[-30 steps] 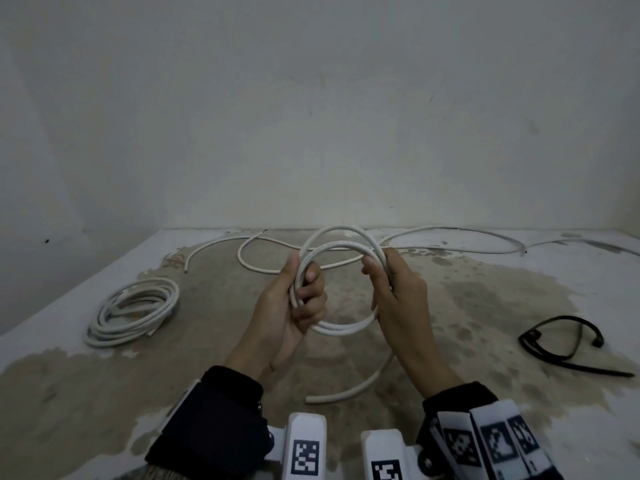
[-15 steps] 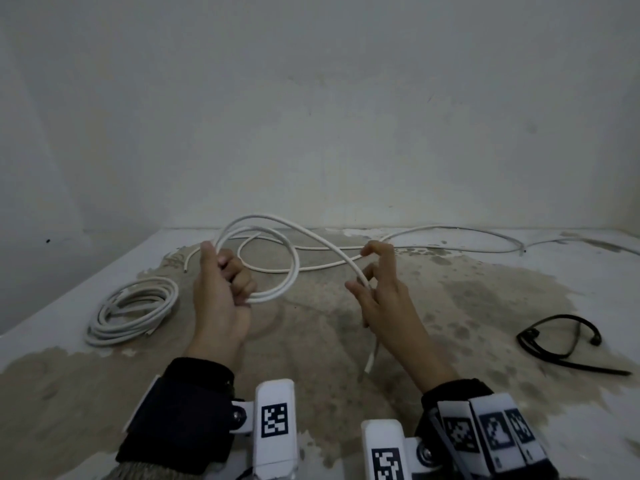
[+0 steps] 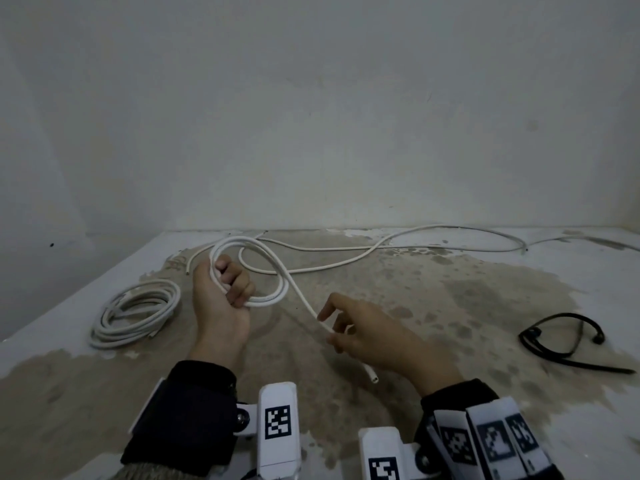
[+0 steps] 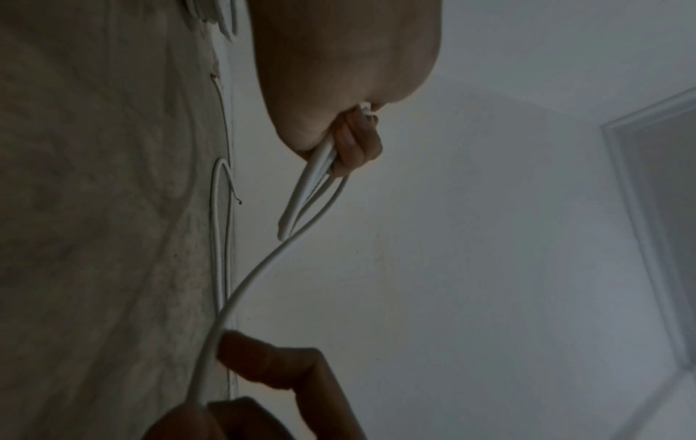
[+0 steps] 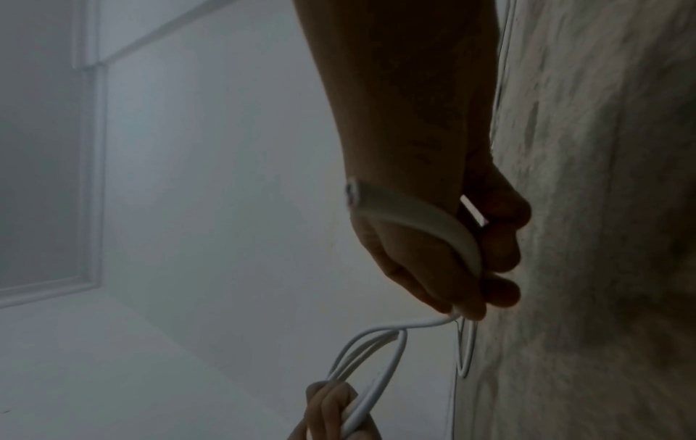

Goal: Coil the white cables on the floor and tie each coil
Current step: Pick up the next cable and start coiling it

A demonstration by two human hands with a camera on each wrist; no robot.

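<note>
Grip, head view: left hand (image 3: 221,299) is curled round the small coil (image 3: 254,271); right hand (image 3: 374,336) pinches the free tail (image 3: 308,308)
Landmark: stained floor patch (image 3: 398,299), hands over its near left part
Axis: tail slants from the coil down-right to the right hand, cut end nearest it
Count: one tied coil (image 3: 136,308) left of the patch, loose white cables (image 3: 398,242) at its far edge, number unclear, one black cord (image 3: 561,341) right
Left wrist: fingers (image 4: 352,143) clamp several strands
Right wrist: fingertips (image 5: 467,306) nip the tail
</note>
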